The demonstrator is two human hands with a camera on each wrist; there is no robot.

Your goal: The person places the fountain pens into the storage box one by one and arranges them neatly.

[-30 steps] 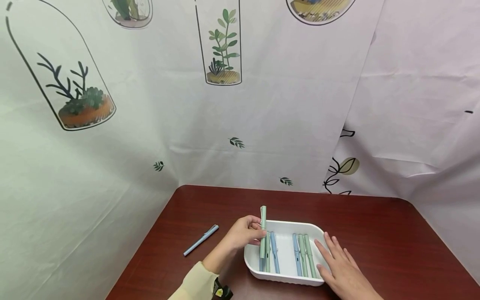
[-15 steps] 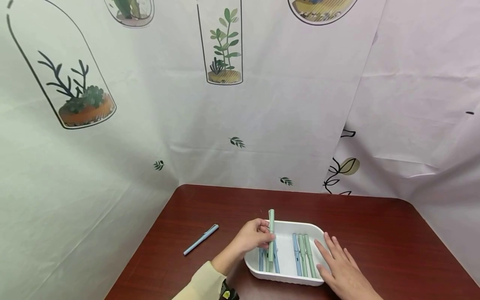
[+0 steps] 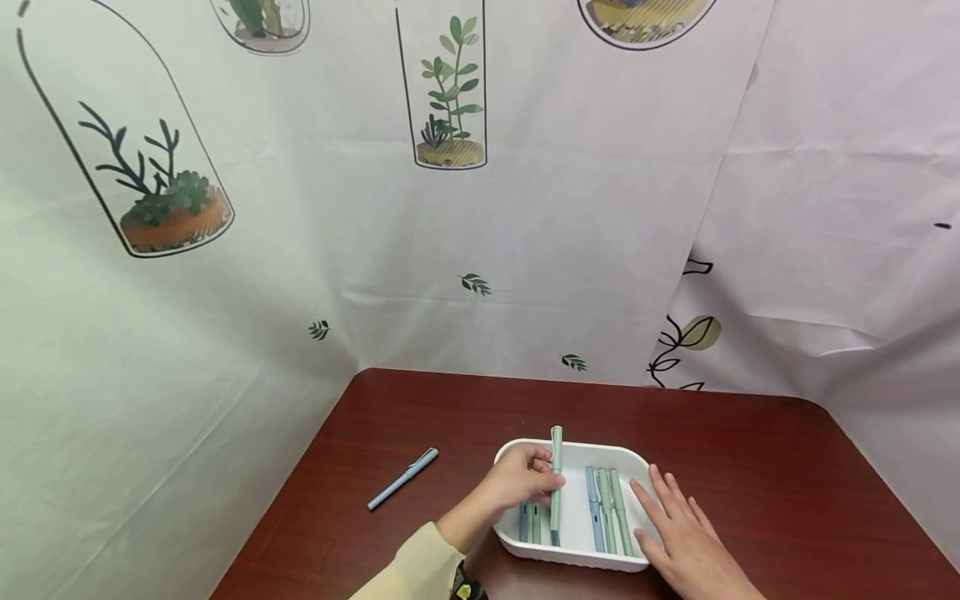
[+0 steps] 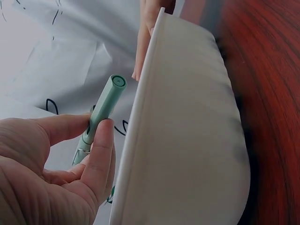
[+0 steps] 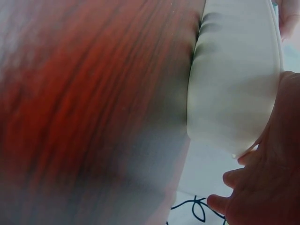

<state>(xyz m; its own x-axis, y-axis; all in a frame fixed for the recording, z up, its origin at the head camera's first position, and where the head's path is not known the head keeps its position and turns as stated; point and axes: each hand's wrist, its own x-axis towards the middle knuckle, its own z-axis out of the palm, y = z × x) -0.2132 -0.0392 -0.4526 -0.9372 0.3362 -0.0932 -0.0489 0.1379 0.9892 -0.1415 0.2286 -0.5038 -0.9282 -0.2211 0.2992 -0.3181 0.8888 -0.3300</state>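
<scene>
My left hand (image 3: 521,477) pinches a light green pen (image 3: 557,467) between thumb and fingers, over the left half of a white tray (image 3: 573,560). In the left wrist view the green pen (image 4: 105,104) stands out above the tray's rim, tilted. Below the left hand lie blue and green pens (image 3: 536,525), partly hidden by it. Toward the tray's right side rest one blue pen (image 3: 595,508) and two green pens (image 3: 611,510). My right hand (image 3: 686,529) has its fingers spread and rests at the tray's right rim.
A single blue pen (image 3: 402,479) lies on the dark red table (image 3: 442,408), left of the tray. Behind the table hangs a white cloth (image 3: 540,250) printed with plants. The table's back edge runs along the cloth.
My left hand has moved to the right over the tray with the green pen, away from the tray's left end. The right hand and the lone blue pen stay where they were.
</scene>
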